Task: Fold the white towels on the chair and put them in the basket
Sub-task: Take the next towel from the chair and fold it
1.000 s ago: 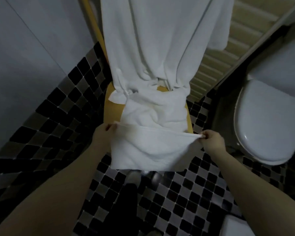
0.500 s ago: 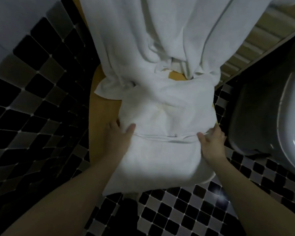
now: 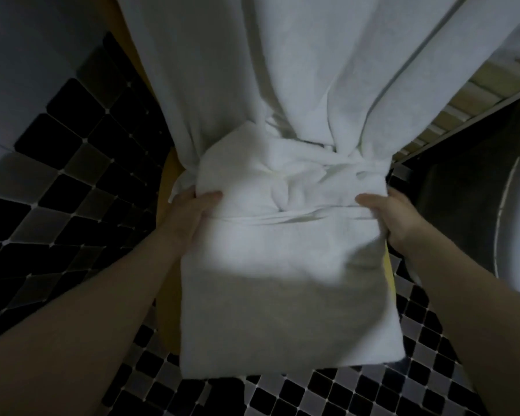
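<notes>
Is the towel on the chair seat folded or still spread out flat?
Folded: the towel lies doubled, an upper layer's edge crossing it between the left hand and right hand, which grip its sides.

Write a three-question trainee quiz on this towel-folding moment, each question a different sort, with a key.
1. True or false: the left hand and the right hand each grip an opposite side of the folded towel.
2. Multiple choice: the folded towel's near edge hangs over A) a basket, B) the checkered tile floor, C) a sink.
3. Fill in: the yellow surface under the towel is the ____ seat.

Key: 1 true; 2 B; 3 chair.
</notes>
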Motion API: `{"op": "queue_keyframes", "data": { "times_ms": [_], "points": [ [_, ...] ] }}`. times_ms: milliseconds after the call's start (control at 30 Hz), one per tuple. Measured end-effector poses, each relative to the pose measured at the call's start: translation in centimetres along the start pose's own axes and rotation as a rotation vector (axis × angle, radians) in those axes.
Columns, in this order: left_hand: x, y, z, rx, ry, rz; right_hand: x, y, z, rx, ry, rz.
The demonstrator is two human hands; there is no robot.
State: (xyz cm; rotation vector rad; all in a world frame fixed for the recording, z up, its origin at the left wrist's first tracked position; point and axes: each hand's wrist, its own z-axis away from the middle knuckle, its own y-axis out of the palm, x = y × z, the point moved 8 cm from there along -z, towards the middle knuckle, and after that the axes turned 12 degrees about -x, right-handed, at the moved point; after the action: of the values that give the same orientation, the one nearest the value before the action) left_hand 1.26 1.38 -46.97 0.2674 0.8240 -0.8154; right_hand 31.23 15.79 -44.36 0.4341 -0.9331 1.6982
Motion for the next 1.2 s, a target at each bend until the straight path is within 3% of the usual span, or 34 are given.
{"op": "queue_keyframes", "data": {
  "times_ms": [100,200,333,400,500,600,700,900,1033,1133,1200],
  "points": [
    [-0.8,0.8,-1.0,0.110,-0.116,0.052,0.1,1.2,-0.5,0.179,0.188,-0.104],
    [-2.3,2.0,-1.6,0.136,-0.208,-0.081,1.1,1.6,-1.2,0.188,0.299,-0.109],
    [-3.2,2.6,-1.2,0.172,-0.307,-0.196,3.6,2.5,-0.5,0.226,0.148,-0.089],
    [-3.6,2.7,0.0,0.241,-0.337,-0.176,3.7,2.4,-0.4,0.262,0.178,-0.171],
    [-5.0,1.6,1.2,0.285,-0.344,-0.072,4.0,1.5,2.2,0.449,0.298,-0.253],
    [-6.8,1.0,1.6,0.253,-0.278,0.077,6.3,0.3,3.6,0.537,0.174,-0.354],
    [-8.4,1.0,0.8,0.149,-0.227,0.232,7.3,-0.1,2.3,0.469,0.164,-0.467],
    [-9.1,0.9,-0.2,0.070,-0.176,0.335,8.4,2.4,2.2,0.405,0.151,-0.279],
    [-9.3,1.1,0.8,0.119,-0.227,0.206,10.1,1.7,2.7,0.327,0.132,-0.127],
    [-10.6,1.0,1.4,0.162,-0.168,0.064,11.9,0.0,2.4,0.181,0.098,-0.227],
    [-12.5,1.0,2.1,0.185,-0.061,0.096,13.3,-1.2,2.3,0.095,0.004,-0.314]
  ]
}}
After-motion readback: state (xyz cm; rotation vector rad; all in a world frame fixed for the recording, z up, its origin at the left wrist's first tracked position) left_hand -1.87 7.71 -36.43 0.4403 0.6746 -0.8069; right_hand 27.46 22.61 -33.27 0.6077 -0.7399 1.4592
